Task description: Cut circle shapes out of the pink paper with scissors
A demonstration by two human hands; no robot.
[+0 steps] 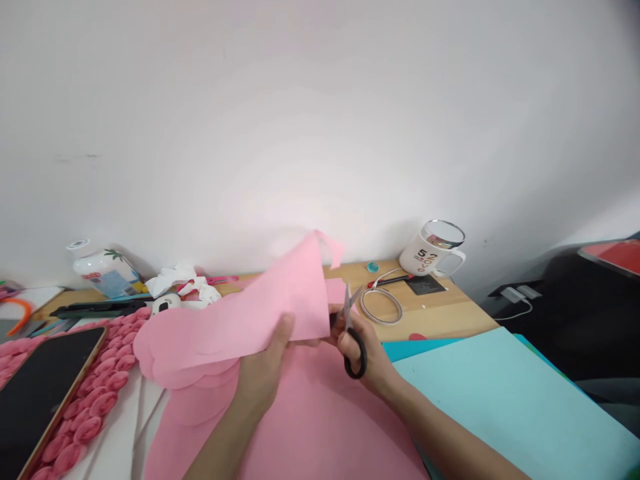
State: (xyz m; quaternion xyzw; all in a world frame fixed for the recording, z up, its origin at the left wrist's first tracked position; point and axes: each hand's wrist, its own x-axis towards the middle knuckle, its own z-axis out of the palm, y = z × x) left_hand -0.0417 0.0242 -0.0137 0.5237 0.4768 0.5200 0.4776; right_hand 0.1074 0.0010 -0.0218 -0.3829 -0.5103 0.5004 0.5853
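My left hand (267,370) grips a pink paper sheet (280,300) along its lower edge, thumb on top. A thin cut strip (333,249) curls away from the sheet's upper right corner. In my right hand (367,353) is a pair of scissors (356,345) with black handles, its blades apart and pointing up, just right of the sheet's right edge. Some fingers of that hand are hidden behind the sheet and the scissors. Beneath both hands lies a larger pink sheet (320,420), with several rounded pink paper pieces (200,400) stacked at its left.
Light blue paper (505,400) lies at the right. A white mug (430,250), a coiled cable (381,307) and a black card (424,285) stand or lie behind it. At the left are a dark-screened tablet (45,393), a pink braided mat (95,400) and a white bottle (105,270).
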